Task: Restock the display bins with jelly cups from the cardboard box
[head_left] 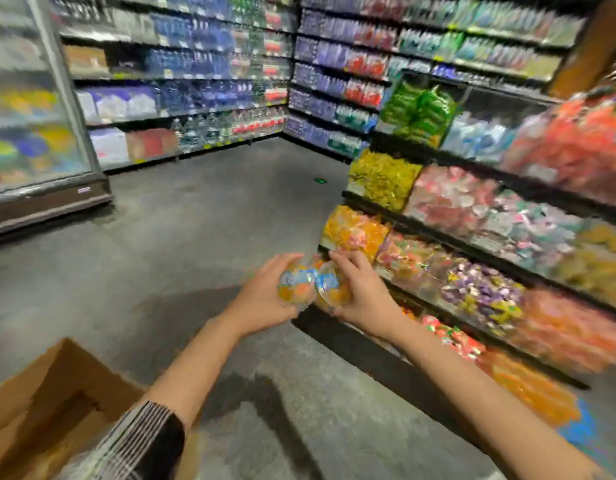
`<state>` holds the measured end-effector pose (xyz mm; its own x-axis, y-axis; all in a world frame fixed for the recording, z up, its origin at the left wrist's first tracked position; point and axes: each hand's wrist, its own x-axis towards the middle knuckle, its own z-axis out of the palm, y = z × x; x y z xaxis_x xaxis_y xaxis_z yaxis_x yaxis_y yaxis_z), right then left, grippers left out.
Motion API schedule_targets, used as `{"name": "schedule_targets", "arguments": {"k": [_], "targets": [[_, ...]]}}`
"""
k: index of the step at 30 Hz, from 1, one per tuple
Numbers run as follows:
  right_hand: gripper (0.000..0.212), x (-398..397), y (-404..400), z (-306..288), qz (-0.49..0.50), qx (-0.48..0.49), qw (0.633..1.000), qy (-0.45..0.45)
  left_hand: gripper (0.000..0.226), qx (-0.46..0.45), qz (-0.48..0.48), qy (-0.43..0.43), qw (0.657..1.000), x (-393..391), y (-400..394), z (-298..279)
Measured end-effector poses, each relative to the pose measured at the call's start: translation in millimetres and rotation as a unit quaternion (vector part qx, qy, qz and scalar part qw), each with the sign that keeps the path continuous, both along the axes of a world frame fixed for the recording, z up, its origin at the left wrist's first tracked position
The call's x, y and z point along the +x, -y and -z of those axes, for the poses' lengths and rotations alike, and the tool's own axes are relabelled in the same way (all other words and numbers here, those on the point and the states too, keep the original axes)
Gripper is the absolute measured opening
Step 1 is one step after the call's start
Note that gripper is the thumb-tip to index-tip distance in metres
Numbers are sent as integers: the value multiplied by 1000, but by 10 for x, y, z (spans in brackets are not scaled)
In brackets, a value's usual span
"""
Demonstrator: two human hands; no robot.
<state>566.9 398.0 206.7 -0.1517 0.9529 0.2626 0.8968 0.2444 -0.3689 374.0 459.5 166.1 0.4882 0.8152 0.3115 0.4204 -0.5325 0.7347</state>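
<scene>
Fingers of our left hand (pixel 265 292) curl over and under an orange jelly cup (pixel 297 284), cradling it from the side, while the fingers of our right hand (pixel 360 292) wrap a second jelly cup (pixel 334 289) the same way, thumb below and fingertips arched over the top. We hold the two cups touching, their blue-printed lids facing each other, probably so both travel as one load and neither slips. The frame is smeared by motion, so we cannot tell whether more cups are tucked behind these two.

Outward from the hands, both forearms reach forward over the grey floor (pixel 195 220) toward the display bins (pixel 472 220), tiered clear-fronted compartments heaped with bright sweets. Nearest our hands sits the orange-filled bin (pixel 353 233), just beyond the right fingertips, which we judge to be the matching destination. Behind our left elbow the cardboard box (pixel 47 393) stands open on the floor, close enough that each reach back is short. We judge the cups are on their way to the bin, not yet released.
</scene>
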Motion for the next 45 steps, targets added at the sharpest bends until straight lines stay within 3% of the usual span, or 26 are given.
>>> {"name": "schedule_targets", "arguments": {"k": [10, 22, 32, 40, 45], "targets": [[95, 3000, 1104, -289, 238, 41, 970, 26, 80, 113, 222, 27, 968, 3363, 306, -408], [95, 5069, 1426, -14, 395, 29, 918, 5, 84, 82, 357, 0, 931, 5839, 313, -273], [94, 6896, 820, 35, 421, -9, 905, 67, 90, 24, 349, 16, 937, 7764, -282, -53], [97, 8218, 426, 41, 407, -36, 912, 18, 84, -34, 331, -12, 943, 9023, -650, 27], [77, 9011, 125, 159, 405, -35, 914, -3, 76, -5, 316, -27, 948, 9749, -836, 48]]}}
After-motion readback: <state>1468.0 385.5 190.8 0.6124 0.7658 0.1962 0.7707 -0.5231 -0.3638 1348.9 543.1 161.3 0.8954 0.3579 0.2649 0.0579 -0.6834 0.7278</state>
